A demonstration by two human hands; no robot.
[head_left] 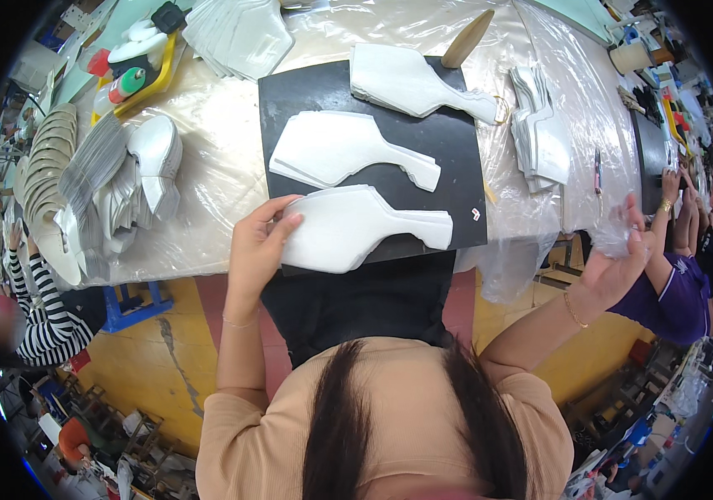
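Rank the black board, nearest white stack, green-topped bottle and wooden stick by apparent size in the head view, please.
1. Black board
2. Nearest white stack
3. Green-topped bottle and wooden stick: too alike to rank

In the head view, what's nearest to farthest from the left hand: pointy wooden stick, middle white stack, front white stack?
1. Front white stack, touching the left hand.
2. Middle white stack, just beyond.
3. Pointy wooden stick, back right.

Left of the black board (463,171), the plastic-covered table (219,150) lies open up to bunched white pieces (160,158); right of it, a narrower lane ends at a white stack (544,137); a wooden tool (466,40) obstructs the far right corner, the left hand (258,237) the near left.
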